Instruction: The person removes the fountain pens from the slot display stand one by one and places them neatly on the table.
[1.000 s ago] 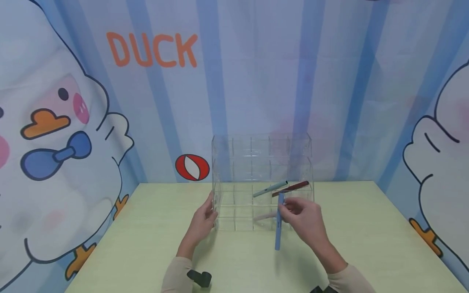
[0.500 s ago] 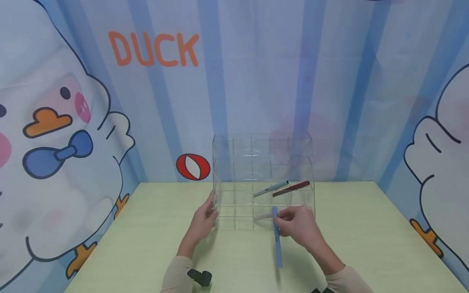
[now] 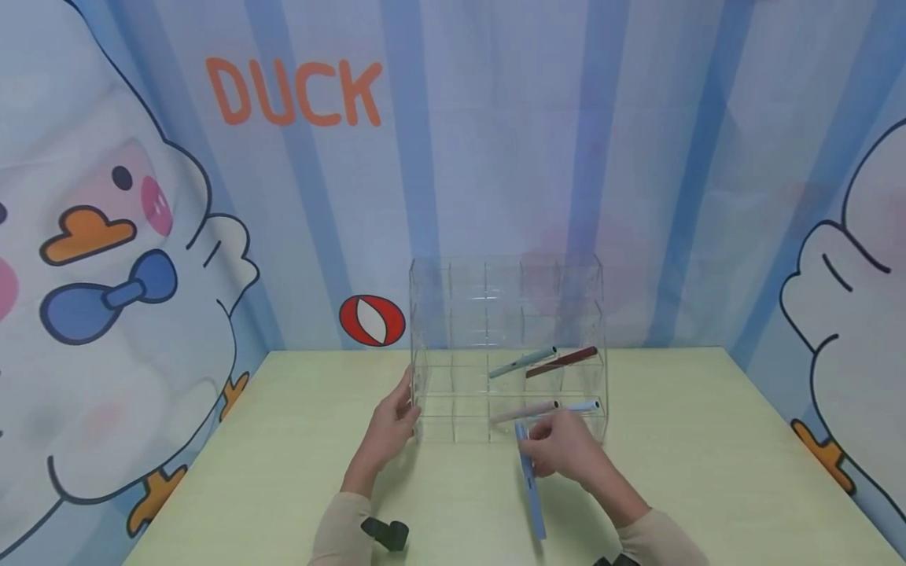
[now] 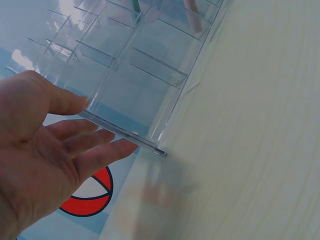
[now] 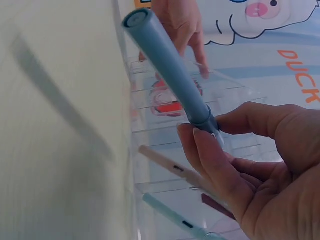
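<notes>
My right hand (image 3: 562, 446) pinches a blue pen (image 3: 533, 497) between thumb and fingertips, in front of the lower right of a clear compartment rack (image 3: 456, 395). In the right wrist view the blue pen (image 5: 167, 65) slants, its round end toward the camera. My left hand (image 3: 389, 426) holds the rack's left side; the left wrist view shows thumb and fingers on either side of the clear panel (image 4: 122, 131). Lying in the rack are a teal pen (image 3: 522, 362) and a dark red pen (image 3: 562, 362), with a pinkish pen (image 3: 524, 412) and a pale blue pen (image 3: 584, 406) below them.
The rack stands at the back of a pale yellow-green table (image 3: 283, 472). Right behind it hangs a striped blue curtain (image 3: 488, 157) with duck drawings. A black wrist camera mount (image 3: 386, 534) sits on the left sleeve.
My right hand has moved down and slightly left with the blue pen, away from the rack's compartments. The pinkish and pale blue pens now show more. My left hand keeps its place.
</notes>
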{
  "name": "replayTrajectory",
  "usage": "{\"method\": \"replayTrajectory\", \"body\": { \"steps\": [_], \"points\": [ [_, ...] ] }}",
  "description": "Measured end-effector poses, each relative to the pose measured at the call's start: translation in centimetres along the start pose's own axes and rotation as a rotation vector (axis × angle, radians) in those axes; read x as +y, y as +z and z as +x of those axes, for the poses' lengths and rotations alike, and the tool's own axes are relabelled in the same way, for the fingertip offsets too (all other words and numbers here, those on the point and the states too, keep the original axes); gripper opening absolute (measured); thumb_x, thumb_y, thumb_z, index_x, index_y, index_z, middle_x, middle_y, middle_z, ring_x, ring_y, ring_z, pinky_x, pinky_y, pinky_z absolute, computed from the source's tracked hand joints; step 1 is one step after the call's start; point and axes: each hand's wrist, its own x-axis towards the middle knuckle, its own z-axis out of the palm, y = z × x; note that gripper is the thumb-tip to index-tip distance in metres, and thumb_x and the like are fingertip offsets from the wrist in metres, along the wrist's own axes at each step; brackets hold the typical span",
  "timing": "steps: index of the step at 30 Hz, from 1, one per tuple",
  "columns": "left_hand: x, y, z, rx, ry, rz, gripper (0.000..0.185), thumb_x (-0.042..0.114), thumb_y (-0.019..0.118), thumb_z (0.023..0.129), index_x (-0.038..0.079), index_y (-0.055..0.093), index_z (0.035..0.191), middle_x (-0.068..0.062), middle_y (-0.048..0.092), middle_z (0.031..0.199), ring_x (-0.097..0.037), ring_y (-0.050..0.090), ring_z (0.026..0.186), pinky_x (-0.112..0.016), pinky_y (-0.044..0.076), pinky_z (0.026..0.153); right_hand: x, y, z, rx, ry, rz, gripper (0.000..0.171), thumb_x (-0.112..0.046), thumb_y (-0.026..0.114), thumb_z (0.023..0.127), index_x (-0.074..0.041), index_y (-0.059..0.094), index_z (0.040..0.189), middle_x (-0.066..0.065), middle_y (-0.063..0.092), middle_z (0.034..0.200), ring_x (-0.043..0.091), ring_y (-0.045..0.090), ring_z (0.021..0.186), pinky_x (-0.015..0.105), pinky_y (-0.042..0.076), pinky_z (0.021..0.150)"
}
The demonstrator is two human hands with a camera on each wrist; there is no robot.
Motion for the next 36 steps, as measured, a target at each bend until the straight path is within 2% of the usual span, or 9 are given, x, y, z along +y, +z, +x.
{"method": "replayTrajectory", "body": {
  "steps": [9,19,36],
  "points": [
    [0.4,-0.1,-0.1,0.000,-0.009,-0.006,0.074,0.000,0.052,0.101,0.030,0.019,0.161,-0.013,0.030,0.161,-0.043,0.041,0.137,-0.052,0.054,0.086,1.7,0.5,0.7,-0.060,0.046,0.033,0.009,-0.002,0.068,0.082,0.006,0.073,0.082,0.010,0.069,0.070,0.023,0.070,0.060,0.036,0.059,0.058],
    [0.5,0.0,-0.2,0.006,-0.008,0.007,0.075,0.000,0.053,0.101,0.029,0.019,0.161,-0.013,0.030,0.161,-0.043,0.043,0.137,-0.052,0.054,0.088,2.6,1.0,1.2,-0.104,0.044,0.032,0.011,-0.003,0.068,0.081,0.007,0.074,0.082,0.011,0.068,0.066,0.025,0.070,0.059,0.036,0.059,0.056],
    [0.3,0.0,0.0,0.006,-0.009,-0.005,0.074,0.000,0.051,0.101,0.030,0.019,0.161,-0.013,0.031,0.160,-0.042,0.042,0.137,-0.052,0.054,0.087,3.2,2.0,1.5,-0.125,0.056,-0.014,0.009,-0.005,0.071,0.080,0.004,0.074,0.078,0.010,0.069,0.064,0.025,0.070,0.056,0.034,0.058,0.053]
  ]
}}
